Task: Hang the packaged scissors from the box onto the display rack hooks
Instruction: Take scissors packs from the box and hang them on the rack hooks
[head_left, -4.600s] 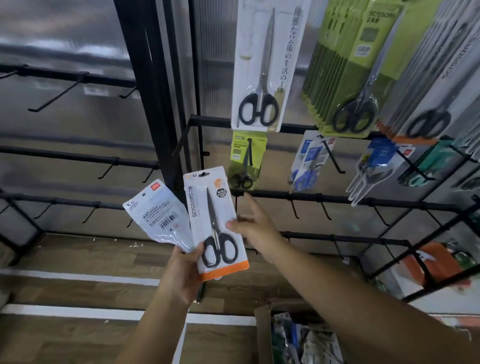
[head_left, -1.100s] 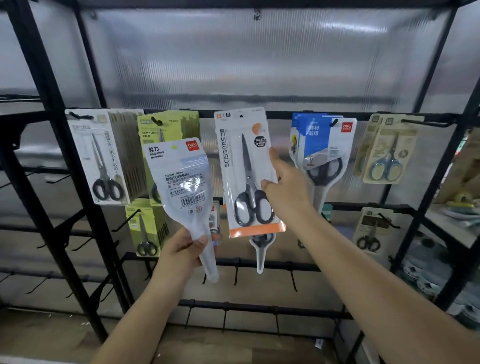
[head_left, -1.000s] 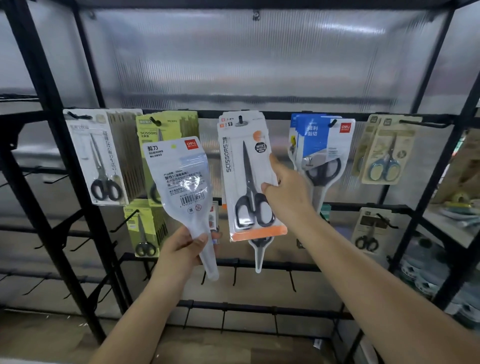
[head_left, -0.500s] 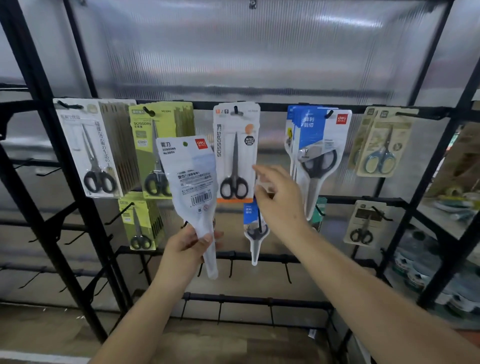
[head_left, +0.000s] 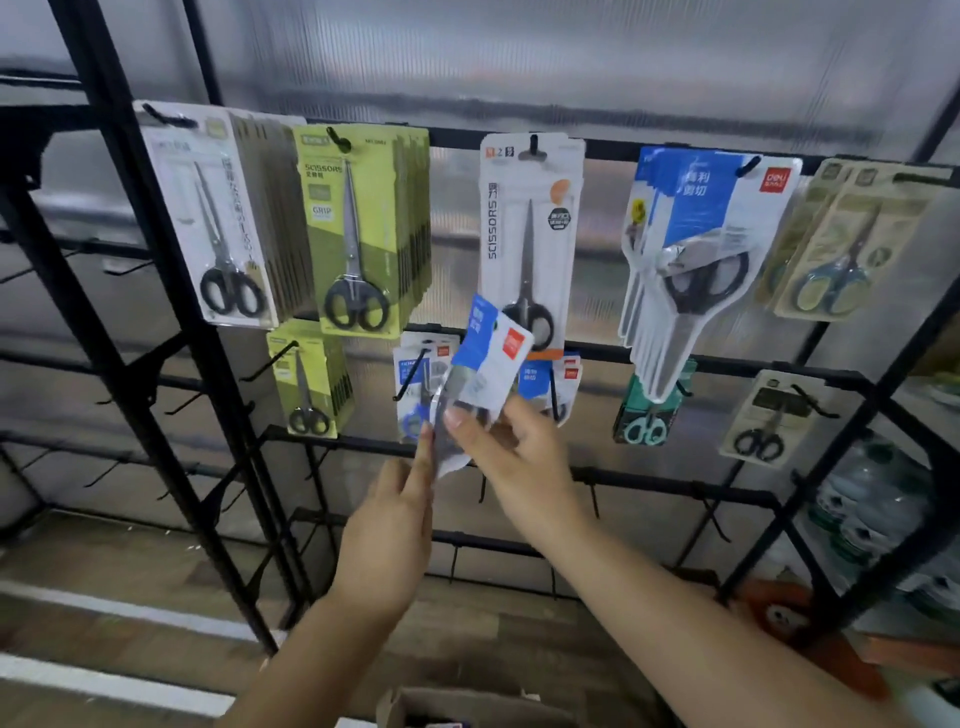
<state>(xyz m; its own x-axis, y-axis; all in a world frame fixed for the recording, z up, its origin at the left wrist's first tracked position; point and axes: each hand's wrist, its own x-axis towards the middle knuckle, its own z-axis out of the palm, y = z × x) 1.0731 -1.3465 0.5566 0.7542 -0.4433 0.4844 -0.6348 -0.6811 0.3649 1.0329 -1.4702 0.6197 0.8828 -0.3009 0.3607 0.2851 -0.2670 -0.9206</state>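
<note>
While both hands meet on the blue-and-white scissors pack (head_left: 485, 371), it sits tilted in front of the rack's second row, just below the hung white scissors card (head_left: 530, 244). The right hand (head_left: 511, 452) pinches its lower part, thumb on the front. The left hand (head_left: 389, 525) touches its left edge with nearly straight fingers. Slick plastic could slip mid-handover, or its hang hole could miss the hook (head_left: 410, 376).
</note>
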